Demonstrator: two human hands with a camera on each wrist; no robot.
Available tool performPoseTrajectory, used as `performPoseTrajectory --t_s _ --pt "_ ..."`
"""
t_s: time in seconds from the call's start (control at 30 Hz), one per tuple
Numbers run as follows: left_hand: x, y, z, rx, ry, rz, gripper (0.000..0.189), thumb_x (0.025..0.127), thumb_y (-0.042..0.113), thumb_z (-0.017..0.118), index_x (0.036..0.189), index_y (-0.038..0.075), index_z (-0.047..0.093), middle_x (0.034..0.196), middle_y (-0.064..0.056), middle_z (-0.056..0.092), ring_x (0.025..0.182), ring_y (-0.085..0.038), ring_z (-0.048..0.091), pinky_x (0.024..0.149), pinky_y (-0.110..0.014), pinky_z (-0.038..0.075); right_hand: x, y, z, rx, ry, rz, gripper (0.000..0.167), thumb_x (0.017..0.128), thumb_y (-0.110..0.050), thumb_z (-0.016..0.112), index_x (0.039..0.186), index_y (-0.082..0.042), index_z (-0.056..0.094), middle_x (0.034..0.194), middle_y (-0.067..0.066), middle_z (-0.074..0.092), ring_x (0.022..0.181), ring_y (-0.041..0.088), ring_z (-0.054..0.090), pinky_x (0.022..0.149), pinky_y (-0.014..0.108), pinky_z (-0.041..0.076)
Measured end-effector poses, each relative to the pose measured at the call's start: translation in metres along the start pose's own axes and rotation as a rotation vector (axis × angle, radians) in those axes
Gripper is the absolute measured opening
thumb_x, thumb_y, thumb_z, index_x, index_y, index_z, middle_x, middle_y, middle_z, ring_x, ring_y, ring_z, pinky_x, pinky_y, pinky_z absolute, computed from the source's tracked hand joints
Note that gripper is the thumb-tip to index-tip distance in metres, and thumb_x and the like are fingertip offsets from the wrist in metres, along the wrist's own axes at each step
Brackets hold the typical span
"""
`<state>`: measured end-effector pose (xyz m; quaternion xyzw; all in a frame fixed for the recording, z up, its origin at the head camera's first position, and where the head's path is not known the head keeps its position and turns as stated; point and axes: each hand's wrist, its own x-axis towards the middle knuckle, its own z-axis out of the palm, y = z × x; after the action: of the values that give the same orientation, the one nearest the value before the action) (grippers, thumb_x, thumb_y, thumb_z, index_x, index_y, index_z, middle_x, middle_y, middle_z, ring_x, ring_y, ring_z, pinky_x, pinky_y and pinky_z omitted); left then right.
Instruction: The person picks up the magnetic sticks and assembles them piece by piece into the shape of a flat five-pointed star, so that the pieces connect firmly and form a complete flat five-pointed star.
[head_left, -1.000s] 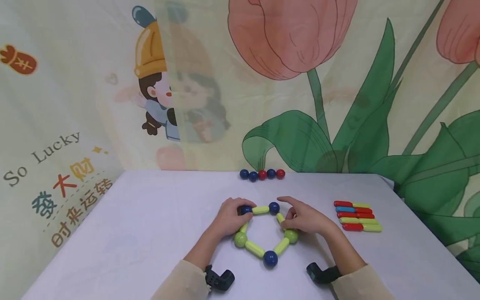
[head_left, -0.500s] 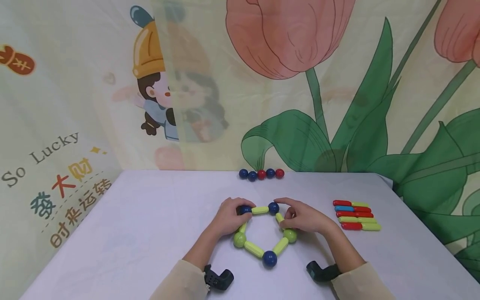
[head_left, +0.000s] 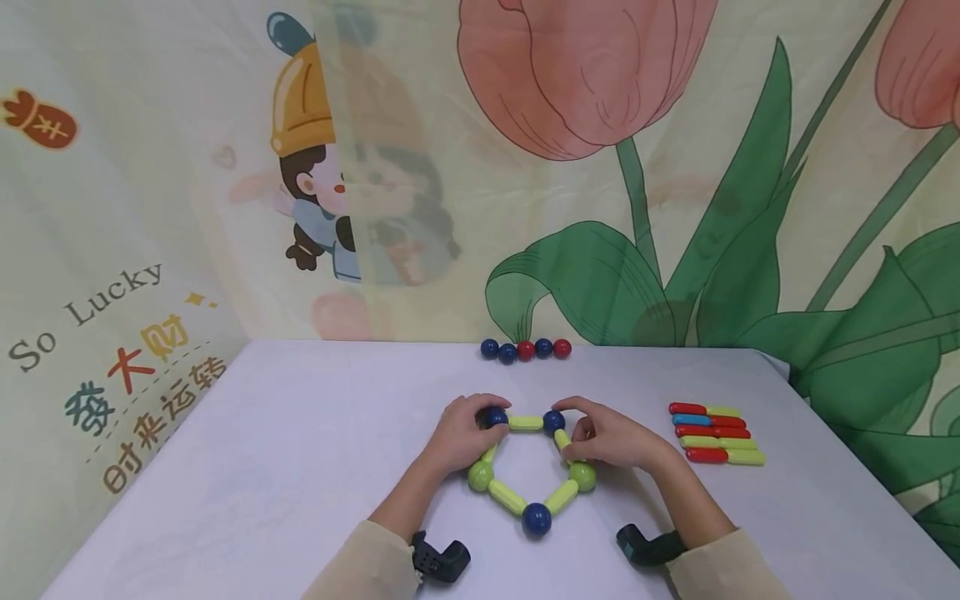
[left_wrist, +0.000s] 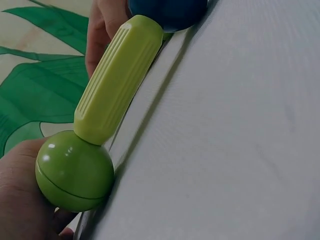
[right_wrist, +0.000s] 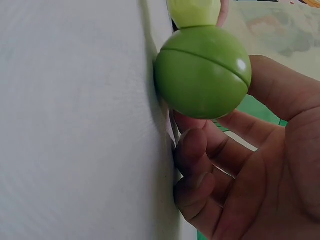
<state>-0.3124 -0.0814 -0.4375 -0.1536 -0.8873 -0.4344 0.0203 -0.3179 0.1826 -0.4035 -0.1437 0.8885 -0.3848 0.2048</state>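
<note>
A closed ring of magnetic balls and yellow-green magnetic rods lies on the white table. In the head view my left hand (head_left: 459, 435) grips the back left blue ball (head_left: 496, 417), fingers over it and thumb in front. My right hand (head_left: 611, 433) has its index fingertip on the back right blue ball (head_left: 553, 422), while its thumb presses the right side rod (head_left: 562, 439) from inside the ring. Nearer me are a left green ball (left_wrist: 75, 171), a right green ball (right_wrist: 202, 72) beside the right palm, and a front blue ball (head_left: 536, 520).
Several blue and red balls (head_left: 526, 349) stand in a row at the table's back edge. To the right lies a stack of several coloured rods (head_left: 716, 433), side by side. A printed cloth (head_left: 405, 167) hangs behind the table (head_left: 300, 467).
My right index finger has come down onto the back right blue ball. That ball has shifted slightly right and nearer, and the front blue ball slightly left. The left hand keeps its grip.
</note>
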Motion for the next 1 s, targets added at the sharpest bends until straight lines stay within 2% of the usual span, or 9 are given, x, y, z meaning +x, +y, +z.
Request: performPoseTrajectory --t_s 0.13,0.43,0.57,0.83,1.0 --pt "0.0 0.003 0.002 -0.029 0.029 -0.029 0.035 0.095 0.024 0.07 0.129 0.014 0.07 0.133 -0.007 0.069 0.135 -0.031 0.056 0.117 -0.052 0.042 -0.002 0.001 -0.001 0.014 0.007 0.011 0.073 0.086 -0.023 0.082 0.149 -0.015 0.046 0.088 0.006 0.065 0.078 0.021 0.06 0.072 0.031 0.053" --pt "0.001 0.005 0.002 -0.031 0.027 -0.03 0.03 0.095 0.023 0.07 0.123 0.015 0.073 0.133 -0.009 0.07 0.137 -0.034 0.056 0.122 -0.057 0.032 -0.007 0.002 -0.005 0.009 0.013 0.01 0.072 0.087 -0.024 0.081 0.149 -0.014 0.046 0.089 0.006 0.066 0.077 0.021 0.061 0.071 0.031 0.054" --pt "-0.001 0.004 0.002 -0.035 0.03 -0.033 0.029 0.095 0.023 0.07 0.123 0.016 0.074 0.132 -0.008 0.07 0.135 -0.034 0.057 0.12 -0.056 0.036 -0.013 0.004 -0.011 0.004 0.042 0.006 0.068 0.089 -0.026 0.079 0.149 -0.014 0.049 0.092 0.005 0.066 0.075 0.021 0.063 0.069 0.033 0.056" --pt "-0.001 0.002 0.002 -0.028 0.034 -0.026 0.03 0.095 0.024 0.069 0.123 0.016 0.073 0.132 -0.008 0.07 0.136 -0.034 0.056 0.123 -0.057 0.03 -0.048 0.019 -0.039 -0.054 0.208 0.005 0.05 0.093 -0.023 0.074 0.138 -0.009 0.059 0.098 0.007 0.066 0.077 0.021 0.063 0.066 0.034 0.056" --pt "-0.001 0.001 0.002 -0.027 0.039 -0.026 0.03 0.095 0.024 0.069 0.123 0.015 0.073 0.131 -0.008 0.071 0.136 -0.034 0.057 0.124 -0.057 0.028 -0.074 0.039 -0.061 -0.199 0.327 -0.006 0.037 0.094 -0.018 0.071 0.126 -0.003 0.065 0.108 0.012 0.068 0.087 0.024 0.064 0.069 0.035 0.059"
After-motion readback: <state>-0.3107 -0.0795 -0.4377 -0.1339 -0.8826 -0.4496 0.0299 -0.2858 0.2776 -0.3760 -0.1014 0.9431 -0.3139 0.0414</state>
